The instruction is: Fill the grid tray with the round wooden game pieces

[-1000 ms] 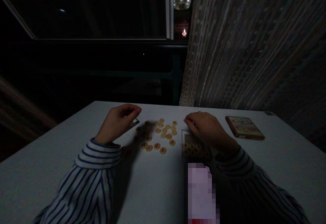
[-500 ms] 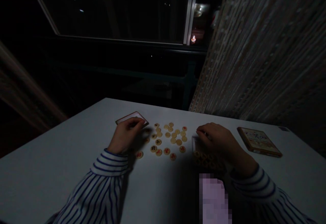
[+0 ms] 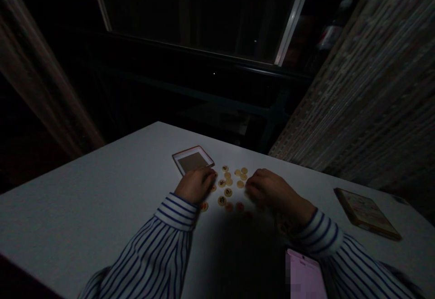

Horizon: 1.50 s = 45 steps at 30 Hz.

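discs (image 3: 228, 192) of pale yellow, round and flat, lay scattered on the white table (image 3: 102, 208) around the centre of the frame. several bore black characters, one near the left cuff (image 3: 176, 212) bore a red one, and those toward the upper right of the scatter showed plain faces with no mark that could be made out. the lowest few sat in shadow, their markings dim and reddish. all of them lay flat, some touching or overlapping, others apart. the scatter filled the space between the two hands. left hand (image 3: 194, 185) came in at the scatter's left edge, its fingers curled and thumb drawn close to them, with discs right at the fingertips; whether it gripped one could not be told. right hand (image 3: 272, 190) was at the opposite edge, fingers bent downward over the nearest plain discs, partly hiding them; its grip, too, could not be told. above the left hand, a shallow tray (image 3: 190, 160) with a reddish-brown rim lay open, its lower corner behind the fingers. a flat box (image 3: 369, 213) lay at the right of the frame, well apart from both hands, and a phone (image 3: 306, 276) was at the lower right, beside the right sleeve (image 3: 340, 249).
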{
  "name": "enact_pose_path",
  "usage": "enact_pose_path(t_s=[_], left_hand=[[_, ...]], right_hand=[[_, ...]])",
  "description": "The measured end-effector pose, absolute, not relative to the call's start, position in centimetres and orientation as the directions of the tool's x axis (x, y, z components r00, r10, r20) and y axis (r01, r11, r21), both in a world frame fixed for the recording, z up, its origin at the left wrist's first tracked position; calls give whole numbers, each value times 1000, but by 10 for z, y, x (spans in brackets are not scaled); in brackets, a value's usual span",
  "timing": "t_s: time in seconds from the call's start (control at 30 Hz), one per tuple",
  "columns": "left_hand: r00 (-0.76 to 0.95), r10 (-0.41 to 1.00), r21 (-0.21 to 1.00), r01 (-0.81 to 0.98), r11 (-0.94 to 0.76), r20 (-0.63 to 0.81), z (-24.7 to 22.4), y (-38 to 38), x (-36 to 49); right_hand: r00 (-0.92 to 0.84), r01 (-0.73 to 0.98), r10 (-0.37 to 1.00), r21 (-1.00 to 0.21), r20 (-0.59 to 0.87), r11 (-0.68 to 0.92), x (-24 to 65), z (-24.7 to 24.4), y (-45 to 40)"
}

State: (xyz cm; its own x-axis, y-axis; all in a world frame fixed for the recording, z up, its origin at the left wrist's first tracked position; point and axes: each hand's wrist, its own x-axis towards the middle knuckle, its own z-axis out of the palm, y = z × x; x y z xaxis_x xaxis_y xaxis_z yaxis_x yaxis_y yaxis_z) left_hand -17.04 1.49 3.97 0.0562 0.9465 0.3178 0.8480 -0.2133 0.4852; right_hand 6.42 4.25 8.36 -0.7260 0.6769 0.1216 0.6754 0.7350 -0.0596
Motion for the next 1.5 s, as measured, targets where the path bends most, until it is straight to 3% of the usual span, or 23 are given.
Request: enact_pose_path(t_s=[0.4, 1.27, 1.5], left_hand=[[25, 949, 466, 867, -178, 314, 26, 20, -169], [19, 948, 470, 865, -174, 317, 30, 17, -165], [11, 955, 528, 831, -173, 295, 31, 16, -166]], right_hand=[[-755, 655, 654, -19, -39, 755, 6, 69, 63], [-751, 661, 659, -68, -49, 748, -12, 58, 71], [-743, 669, 669, -52, -23, 741, -10, 65, 68]])
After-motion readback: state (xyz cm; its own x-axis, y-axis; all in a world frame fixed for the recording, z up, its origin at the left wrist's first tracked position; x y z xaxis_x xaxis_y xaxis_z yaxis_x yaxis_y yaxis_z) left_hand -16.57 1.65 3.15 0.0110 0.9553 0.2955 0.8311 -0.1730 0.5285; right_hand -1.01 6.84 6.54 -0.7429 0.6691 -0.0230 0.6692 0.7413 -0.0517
